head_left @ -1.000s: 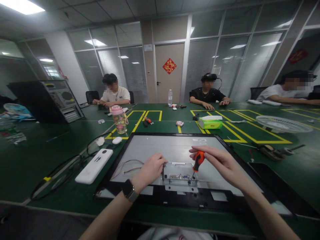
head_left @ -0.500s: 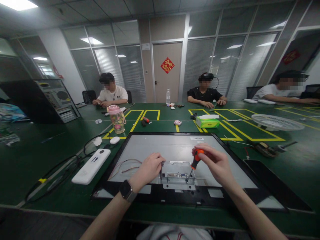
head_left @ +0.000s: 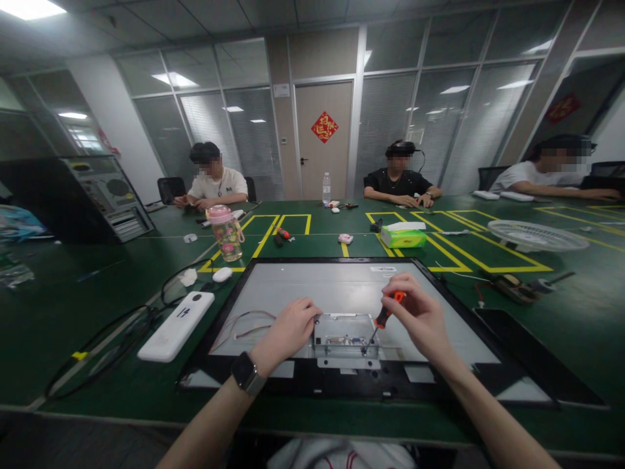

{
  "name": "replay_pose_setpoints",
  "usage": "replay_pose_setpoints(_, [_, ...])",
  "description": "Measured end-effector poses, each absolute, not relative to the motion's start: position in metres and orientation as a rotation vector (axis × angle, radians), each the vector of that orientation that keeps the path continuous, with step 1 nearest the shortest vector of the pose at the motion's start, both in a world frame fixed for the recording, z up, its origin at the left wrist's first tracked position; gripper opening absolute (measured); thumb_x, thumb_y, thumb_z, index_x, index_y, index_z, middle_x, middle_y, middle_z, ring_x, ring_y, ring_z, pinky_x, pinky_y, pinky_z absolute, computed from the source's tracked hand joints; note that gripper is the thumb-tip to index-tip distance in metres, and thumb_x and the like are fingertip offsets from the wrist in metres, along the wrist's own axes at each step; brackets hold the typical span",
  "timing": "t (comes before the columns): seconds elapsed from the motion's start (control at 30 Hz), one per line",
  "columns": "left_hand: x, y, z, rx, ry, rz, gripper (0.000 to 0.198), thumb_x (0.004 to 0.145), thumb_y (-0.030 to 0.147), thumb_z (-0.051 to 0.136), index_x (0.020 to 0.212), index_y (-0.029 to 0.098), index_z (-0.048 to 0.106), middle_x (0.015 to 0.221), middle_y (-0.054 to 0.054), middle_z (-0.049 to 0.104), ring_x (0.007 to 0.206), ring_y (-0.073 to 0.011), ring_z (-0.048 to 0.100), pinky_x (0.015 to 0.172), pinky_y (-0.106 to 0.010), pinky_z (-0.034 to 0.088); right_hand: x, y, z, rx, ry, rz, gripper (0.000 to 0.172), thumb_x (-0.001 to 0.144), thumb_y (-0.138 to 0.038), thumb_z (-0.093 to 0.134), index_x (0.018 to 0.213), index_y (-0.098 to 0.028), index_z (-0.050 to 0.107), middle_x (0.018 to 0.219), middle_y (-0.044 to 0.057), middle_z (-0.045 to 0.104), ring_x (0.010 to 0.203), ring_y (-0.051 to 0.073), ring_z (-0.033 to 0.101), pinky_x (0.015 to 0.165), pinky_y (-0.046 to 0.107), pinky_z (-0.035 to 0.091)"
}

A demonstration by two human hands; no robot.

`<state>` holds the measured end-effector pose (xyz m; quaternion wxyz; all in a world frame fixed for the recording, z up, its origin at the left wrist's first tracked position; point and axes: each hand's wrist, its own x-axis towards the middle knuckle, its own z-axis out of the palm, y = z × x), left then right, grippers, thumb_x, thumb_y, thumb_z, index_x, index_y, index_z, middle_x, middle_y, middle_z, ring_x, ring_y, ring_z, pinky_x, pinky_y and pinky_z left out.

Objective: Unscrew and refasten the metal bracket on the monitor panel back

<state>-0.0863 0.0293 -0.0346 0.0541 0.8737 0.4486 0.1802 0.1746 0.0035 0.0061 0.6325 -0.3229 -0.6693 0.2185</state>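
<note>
A flat display panel (head_left: 273, 286) with a black frame lies back side up on the table in front of me. On it sits a metal bracket (head_left: 336, 326) with a row of connector ports facing me. My left hand (head_left: 295, 322) holds the bracket's left edge, its fingers closed together there. In my right hand (head_left: 415, 316) is a screwdriver (head_left: 388, 311) with an orange and black handle, pinched by the fingertips. The screwdriver leans to the right, and its tip meets the bracket near the right end of the ports. A thin cable (head_left: 249, 326) lies left of the bracket.
Left of the panel are a white power bank (head_left: 178, 326), black cables (head_left: 105, 345) and a pink-lidded bottle (head_left: 227, 234). Rightward lie a black panel (head_left: 532, 352) and a white round grille (head_left: 537, 236). A green tissue pack (head_left: 403, 236) stands beyond. Several people sit across the table.
The screwdriver's handle has tilted further right, with my right hand shifting slightly that way. Its tip stays at the same spot on the bracket. My left hand keeps its place.
</note>
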Motion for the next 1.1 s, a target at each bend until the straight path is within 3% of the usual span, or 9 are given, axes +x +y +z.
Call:
replay_pose_setpoints(0.17, [-0.0861,0.0289,-0.0342,2.658,1.357,0.551,0.029,0.089,0.006,0.044,0.104,0.019,0.064,0.102,-0.005,0.060,0.098,-0.0179,0.057,0.090,-0.031,0.046,0.1761,0.0039,0.0026,-0.622,-1.526,0.772,0.029,0.096,-0.036,0.047,0.117,-0.027,0.066,0.117,0.009,0.062,0.099,0.024,0.064,0.083,0.041,0.056])
replay_pose_setpoints(0.23, [-0.0861,0.0289,-0.0344,2.660,1.354,0.553,0.029,0.089,0.006,0.044,0.105,0.019,0.064,0.101,-0.005,0.060,0.098,-0.0179,0.057,0.090,-0.031,0.046,0.1766,0.0040,0.0012,-0.622,-1.528,0.834,0.031,0.096,-0.034,0.050,0.123,-0.028,0.063,0.112,0.008,0.067,0.096,0.024,0.066,0.084,0.042,0.056])
replay_pose_setpoints(0.43, [-0.0858,0.0286,-0.0337,2.667,1.357,0.545,0.027,0.089,0.007,0.044,0.103,0.018,0.065,0.101,-0.006,0.061,0.098,-0.0183,0.057,0.090,-0.031,0.047,0.1756,0.0038,0.0044,-0.698,-1.526,0.553,0.009,0.080,-0.033,0.073,0.085,-0.025,0.074,0.085,0.004,0.061,0.081,0.019,0.061,0.069,0.030,0.055])
replay_pose_setpoints(0.6, [-0.0854,0.0286,-0.0331,2.649,1.360,0.545,0.030,0.089,0.006,0.043,0.105,0.019,0.064,0.101,-0.006,0.061,0.098,-0.0181,0.057,0.091,-0.032,0.047,0.1782,0.0039,0.0009,-0.593,-1.511,0.835,0.032,0.095,-0.039,0.050,0.120,-0.027,0.066,0.124,0.011,0.064,0.104,0.027,0.066,0.088,0.045,0.055])
replay_pose_setpoints(0.67, [-0.0855,0.0288,-0.0334,2.651,1.355,0.546,0.030,0.089,0.006,0.043,0.105,0.019,0.064,0.101,-0.006,0.061,0.098,-0.0181,0.057,0.090,-0.032,0.047,0.1795,0.0034,-0.0012,-0.590,-1.511,0.930,0.034,0.095,-0.037,0.052,0.126,-0.028,0.061,0.126,0.010,0.065,0.104,0.028,0.068,0.092,0.050,0.054])
replay_pose_setpoints(0.83, [-0.0855,0.0279,-0.0325,2.649,1.355,0.547,0.030,0.089,0.007,0.042,0.105,0.019,0.064,0.101,-0.006,0.061,0.098,-0.0182,0.057,0.090,-0.032,0.047,0.1789,0.0023,0.0010,-0.663,-1.516,0.823,0.023,0.089,-0.031,0.064,0.111,-0.028,0.070,0.102,0.007,0.072,0.090,0.023,0.070,0.080,0.040,0.059])
replay_pose_setpoints(0.97, [-0.0848,0.0268,-0.0297,2.638,1.362,0.532,0.029,0.089,0.007,0.043,0.104,0.019,0.064,0.102,-0.006,0.061,0.098,-0.0183,0.058,0.090,-0.032,0.047,0.1772,0.0029,0.0064,-0.679,-1.514,0.594,0.008,0.076,-0.030,0.077,0.082,-0.024,0.075,0.080,0.003,0.061,0.075,0.018,0.061,0.064,0.028,0.055])
replay_pose_setpoints(1.03, [-0.0847,0.0270,-0.0292,2.643,1.361,0.527,0.029,0.089,0.007,0.043,0.104,0.018,0.065,0.102,-0.006,0.061,0.098,-0.0185,0.058,0.090,-0.032,0.047,0.1777,0.0033,0.0063,-0.687,-1.512,0.570,0.009,0.080,-0.032,0.073,0.084,-0.024,0.075,0.084,0.004,0.059,0.077,0.018,0.060,0.066,0.028,0.055])
replay_pose_setpoints(1.1, [-0.0848,0.0275,-0.0297,2.651,1.359,0.528,0.028,0.089,0.006,0.043,0.104,0.018,0.065,0.101,-0.006,0.061,0.098,-0.0185,0.058,0.090,-0.031,0.047,0.1789,0.0036,0.0042,-0.653,-1.526,0.682,0.020,0.089,-0.036,0.060,0.100,-0.025,0.073,0.102,0.008,0.063,0.087,0.021,0.063,0.074,0.034,0.056])
